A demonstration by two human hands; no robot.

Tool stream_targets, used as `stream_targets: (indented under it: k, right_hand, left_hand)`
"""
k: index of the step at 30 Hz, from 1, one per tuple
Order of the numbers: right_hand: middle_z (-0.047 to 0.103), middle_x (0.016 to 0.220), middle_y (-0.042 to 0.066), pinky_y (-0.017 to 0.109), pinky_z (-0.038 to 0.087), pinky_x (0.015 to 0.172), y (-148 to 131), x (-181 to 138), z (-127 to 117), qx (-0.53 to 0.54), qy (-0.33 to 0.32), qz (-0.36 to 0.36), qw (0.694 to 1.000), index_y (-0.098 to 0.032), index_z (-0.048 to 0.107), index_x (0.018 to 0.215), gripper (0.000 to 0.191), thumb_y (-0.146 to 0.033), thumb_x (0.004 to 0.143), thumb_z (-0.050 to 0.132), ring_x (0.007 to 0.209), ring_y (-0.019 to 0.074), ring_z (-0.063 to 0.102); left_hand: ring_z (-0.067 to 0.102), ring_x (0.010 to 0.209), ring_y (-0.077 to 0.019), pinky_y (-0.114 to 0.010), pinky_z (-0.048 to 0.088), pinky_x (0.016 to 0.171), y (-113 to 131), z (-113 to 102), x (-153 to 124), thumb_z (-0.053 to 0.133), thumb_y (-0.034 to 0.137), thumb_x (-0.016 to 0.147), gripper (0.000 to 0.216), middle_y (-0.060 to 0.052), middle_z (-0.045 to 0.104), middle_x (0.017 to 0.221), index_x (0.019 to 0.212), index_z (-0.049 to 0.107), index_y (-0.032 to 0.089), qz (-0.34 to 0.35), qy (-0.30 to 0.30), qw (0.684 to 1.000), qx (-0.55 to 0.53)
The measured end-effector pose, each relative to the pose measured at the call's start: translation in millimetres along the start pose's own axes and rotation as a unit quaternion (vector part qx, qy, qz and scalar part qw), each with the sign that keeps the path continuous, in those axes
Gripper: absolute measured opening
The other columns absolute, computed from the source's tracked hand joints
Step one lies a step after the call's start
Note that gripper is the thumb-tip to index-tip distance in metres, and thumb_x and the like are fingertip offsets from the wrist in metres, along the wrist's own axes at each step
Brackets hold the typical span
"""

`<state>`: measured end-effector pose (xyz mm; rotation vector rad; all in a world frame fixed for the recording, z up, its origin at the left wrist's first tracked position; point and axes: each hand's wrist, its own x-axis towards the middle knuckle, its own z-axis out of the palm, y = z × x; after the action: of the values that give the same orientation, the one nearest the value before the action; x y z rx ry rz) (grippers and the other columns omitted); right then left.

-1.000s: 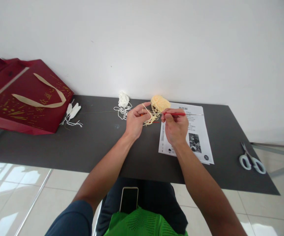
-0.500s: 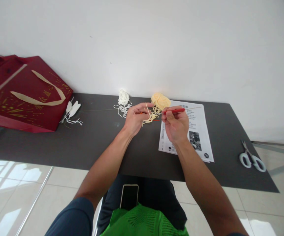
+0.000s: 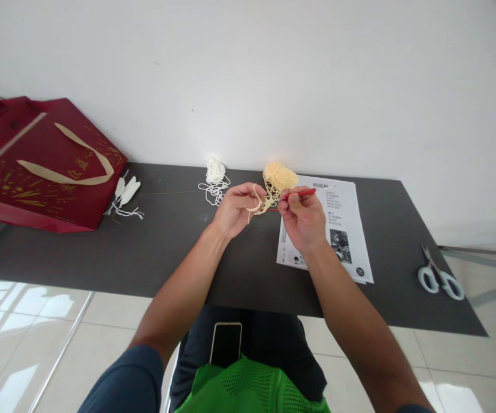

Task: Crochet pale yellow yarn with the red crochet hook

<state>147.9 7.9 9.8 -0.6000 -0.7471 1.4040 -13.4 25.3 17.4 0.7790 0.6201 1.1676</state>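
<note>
In my right hand (image 3: 303,221) is a red-handled crochet hook (image 3: 301,194), gripped like a pen, its thin metal shaft pointing left toward the other hand. My left hand (image 3: 235,211) is closed on pale yellow yarn (image 3: 254,207), with a strand looped around its fingers; the exact pinch point is too small to make out. Behind the hands sits the yellow yarn ball (image 3: 280,175), its loose strands hanging down between them. A white yarn ball (image 3: 215,171) with tangled strands lies to the left. Printed sheets (image 3: 346,229) lie partly under my right hand.
A dark red gift bag (image 3: 50,166) leans at the left end of the dark table (image 3: 166,252), beside small white crocheted pieces (image 3: 127,192). Scissors (image 3: 439,275) lie near the right edge. A phone (image 3: 226,343) rests on my lap. A white wall stands behind.
My right hand and the hook have shifted slightly left, closer to my left hand. My left fingers have curled in more, and the yarn loop on them has changed shape.
</note>
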Motion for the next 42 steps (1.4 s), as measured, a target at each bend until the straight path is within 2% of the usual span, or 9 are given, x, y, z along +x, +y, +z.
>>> stream_targets:
  k: [4,10,15,18,26,33,42]
  right_hand:
    - [0.073,0.084,-0.005,0.014,0.059,0.063,8,1,-1,0.043,0.044,0.046,0.997,-0.022,0.070,0.081,0.027,-0.033,0.071,0.092,0.069,0.0043,0.066]
    - [0.077,0.091,-0.002,0.016,0.065,0.079,23,-2,5,0.048,0.088,0.034,0.994,-0.021,0.072,0.084,0.021,-0.032,0.076,0.088,0.078,0.0061,0.073]
    - [0.078,0.093,-0.002,0.018,0.065,0.080,29,-4,9,0.029,0.091,0.019,0.995,-0.022,0.072,0.085,0.018,-0.034,0.079,0.085,0.078,0.0066,0.073]
    - [0.078,0.094,-0.002,0.019,0.065,0.078,30,-5,11,0.024,0.095,0.018,0.995,-0.022,0.071,0.086,0.020,-0.035,0.080,0.085,0.077,0.0067,0.072]
    - [0.076,0.093,-0.001,0.021,0.062,0.075,28,-5,10,0.010,0.085,-0.002,0.996,-0.022,0.070,0.088,0.019,-0.034,0.081,0.083,0.076,0.0072,0.069]
    - [0.074,0.087,-0.003,0.030,0.060,0.071,22,-8,14,-0.080,0.071,-0.123,0.987,-0.025,0.067,0.088,0.015,-0.034,0.086,0.079,0.070,0.0105,0.066]
    - [0.072,0.087,-0.002,0.029,0.058,0.067,21,-11,13,-0.111,0.075,-0.168,0.977,-0.025,0.066,0.087,0.012,-0.030,0.086,0.078,0.070,0.0113,0.066]
  left_hand:
    - [0.061,0.065,-0.0109,-0.025,0.047,0.065,-8,-1,1,0.086,0.019,0.064,0.020,-0.002,0.071,0.073,0.083,0.079,0.017,0.075,0.035,0.994,0.067]
    - [0.064,0.067,-0.0095,-0.023,0.049,0.066,-17,3,2,0.085,0.021,0.068,0.027,-0.002,0.075,0.080,0.095,0.080,0.018,0.109,0.087,0.982,0.126]
    - [0.067,0.069,-0.0100,-0.025,0.053,0.071,-17,10,0,0.083,0.017,0.069,0.050,0.001,0.073,0.080,0.118,0.074,0.019,0.125,0.110,0.979,0.116]
    - [0.066,0.068,-0.0095,-0.024,0.053,0.070,-19,12,-1,0.081,0.018,0.070,0.054,0.002,0.072,0.080,0.124,0.071,0.018,0.134,0.125,0.975,0.125]
    - [0.058,0.064,-0.0081,-0.021,0.047,0.062,-21,15,-2,0.073,0.013,0.071,0.045,0.003,0.066,0.074,0.115,0.073,0.018,0.169,0.149,0.957,0.182]
    - [0.050,0.059,-0.0077,-0.022,0.041,0.058,-19,16,-2,0.070,0.012,0.070,0.040,0.004,0.062,0.071,0.109,0.073,0.019,0.196,0.180,0.940,0.212]
    - [0.052,0.061,-0.0089,-0.024,0.041,0.059,-17,15,-3,0.071,0.011,0.072,0.038,0.004,0.062,0.070,0.109,0.073,0.019,0.213,0.184,0.935,0.214]
